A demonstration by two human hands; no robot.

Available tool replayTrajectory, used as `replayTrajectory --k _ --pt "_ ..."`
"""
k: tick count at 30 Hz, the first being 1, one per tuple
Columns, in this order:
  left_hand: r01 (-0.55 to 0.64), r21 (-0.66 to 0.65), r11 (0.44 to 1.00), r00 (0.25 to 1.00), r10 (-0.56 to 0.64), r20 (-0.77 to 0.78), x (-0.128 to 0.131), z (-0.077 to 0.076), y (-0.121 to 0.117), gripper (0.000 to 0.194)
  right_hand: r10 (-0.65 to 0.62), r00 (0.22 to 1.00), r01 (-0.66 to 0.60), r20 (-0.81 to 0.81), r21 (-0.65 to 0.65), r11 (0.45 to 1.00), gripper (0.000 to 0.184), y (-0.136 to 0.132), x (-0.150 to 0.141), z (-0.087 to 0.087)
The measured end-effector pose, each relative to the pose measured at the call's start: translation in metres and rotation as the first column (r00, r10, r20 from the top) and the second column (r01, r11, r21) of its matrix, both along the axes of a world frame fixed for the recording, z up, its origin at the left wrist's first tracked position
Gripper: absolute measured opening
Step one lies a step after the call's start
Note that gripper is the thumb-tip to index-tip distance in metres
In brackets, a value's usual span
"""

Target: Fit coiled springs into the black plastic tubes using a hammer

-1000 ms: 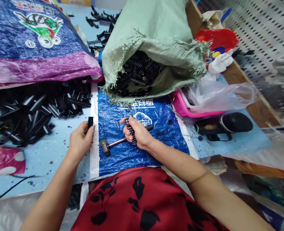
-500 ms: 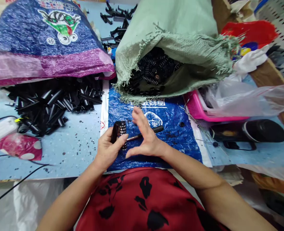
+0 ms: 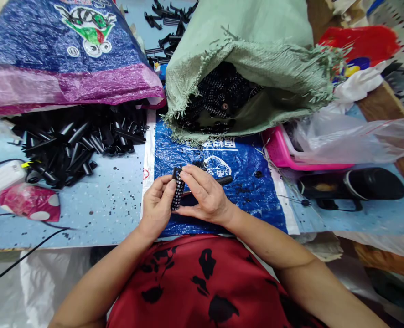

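Note:
My left hand and my right hand meet over the blue woven sheet, both pinching a short black piece covered with white studs. The left thumb and fingers grip its lower part; the right fingers press on its top end. Under my hands lies a small hammer, of which only the dark handle tip shows. To the left is a heap of black plastic tubes. Ahead lies an open green sack with more studded black pieces inside.
A blue and purple woven bag lies at the back left. A white power strip and a pink pouch sit far left. A pink tray, a clear plastic bag and a black bottle are on the right.
My hands came together from apart: the left brought in a black tube, the right a studded strip. The right hand opened briefly and has now closed on the piece's top.

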State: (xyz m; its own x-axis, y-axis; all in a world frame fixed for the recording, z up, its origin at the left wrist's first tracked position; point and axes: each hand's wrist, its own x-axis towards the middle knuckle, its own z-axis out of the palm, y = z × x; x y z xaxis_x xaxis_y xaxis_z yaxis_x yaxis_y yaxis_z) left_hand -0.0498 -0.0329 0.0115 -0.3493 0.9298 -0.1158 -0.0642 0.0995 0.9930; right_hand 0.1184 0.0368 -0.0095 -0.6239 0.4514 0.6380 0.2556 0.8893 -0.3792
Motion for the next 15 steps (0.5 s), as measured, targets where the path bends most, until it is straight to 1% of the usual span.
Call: replayTrajectory --k 2,4,8,10,11,12,13,15 --pt "0.009 -0.019 1.0 0.999 -0.008 0.038 -0.001 -0.002 0.0 0.04 -0.037 0.997 0.04 0.066 -0.039 0.998 0.089 -0.004 0.0 0.0" --pt "0.018 -0.028 0.999 0.999 -0.018 0.032 -0.003 -0.005 0.001 0.04 -0.057 0.992 0.067 0.117 -0.084 0.994 0.087 -0.007 -0.001 0.0" --pt "0.064 -0.049 0.997 0.996 -0.061 0.065 -0.009 -0.013 0.006 0.041 -0.056 0.989 0.073 0.136 -0.118 0.99 0.095 -0.008 -0.003 -0.004" --pt "0.058 -0.043 0.997 0.998 -0.056 0.034 -0.018 -0.019 0.009 0.04 -0.041 0.988 0.061 0.152 -0.126 0.99 0.099 -0.005 0.001 -0.01" --pt "0.048 -0.034 0.998 0.998 -0.049 -0.026 -0.026 -0.022 0.009 0.037 -0.038 0.984 0.061 0.175 -0.13 0.99 0.097 -0.003 0.005 -0.014" --pt "0.042 -0.03 0.999 0.992 -0.045 -0.117 -0.035 -0.025 0.01 0.034 -0.037 0.977 0.065 0.211 -0.131 0.989 0.087 -0.001 0.01 -0.018" --pt "0.048 -0.035 0.998 0.972 -0.055 -0.229 -0.045 -0.027 0.01 0.03 -0.037 0.966 0.071 0.256 -0.128 0.989 0.07 0.001 0.016 -0.022" --pt "0.095 -0.094 0.991 0.884 -0.127 -0.449 -0.066 -0.03 0.011 0.024 -0.046 0.937 0.087 0.346 -0.103 0.991 0.034 0.003 0.027 -0.027"
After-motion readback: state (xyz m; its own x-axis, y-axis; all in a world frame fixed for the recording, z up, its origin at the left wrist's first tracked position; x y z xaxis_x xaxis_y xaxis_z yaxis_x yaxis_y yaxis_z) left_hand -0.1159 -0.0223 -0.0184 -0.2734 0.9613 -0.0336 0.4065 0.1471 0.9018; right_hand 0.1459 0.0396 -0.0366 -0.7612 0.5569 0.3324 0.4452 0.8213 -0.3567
